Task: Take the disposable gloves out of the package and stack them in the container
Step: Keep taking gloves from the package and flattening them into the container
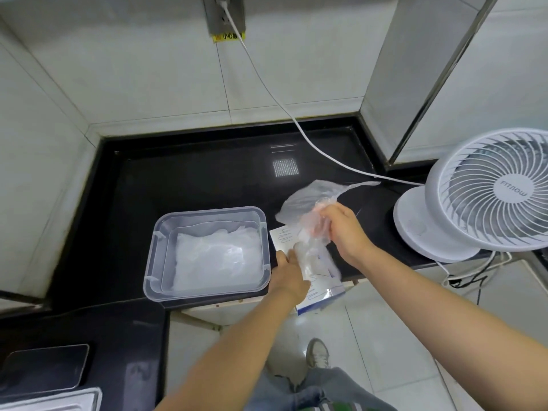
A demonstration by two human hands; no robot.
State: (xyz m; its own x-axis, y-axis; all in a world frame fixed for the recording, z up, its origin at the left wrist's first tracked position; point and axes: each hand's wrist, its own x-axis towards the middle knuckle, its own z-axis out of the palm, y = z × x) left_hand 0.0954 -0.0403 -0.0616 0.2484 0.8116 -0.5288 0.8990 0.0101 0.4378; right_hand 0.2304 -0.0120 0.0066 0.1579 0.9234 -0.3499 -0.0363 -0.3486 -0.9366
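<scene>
A clear plastic container (157,256) sits on the black counter with a pile of thin clear gloves (213,259) inside. To its right lies the white and blue glove package (320,295), hanging partly over the counter's front edge. My left hand (289,272) holds the package down at its near left side. My right hand (345,229) pinches a clear disposable glove (308,200) that is lifted above the package, its loose end trailing up and to the right.
A white desk fan (489,191) stands at the right on the black counter (192,179), its white cable (267,93) running up to a wall socket. A dark tray (44,366) lies at the lower left. Tiled walls enclose the counter.
</scene>
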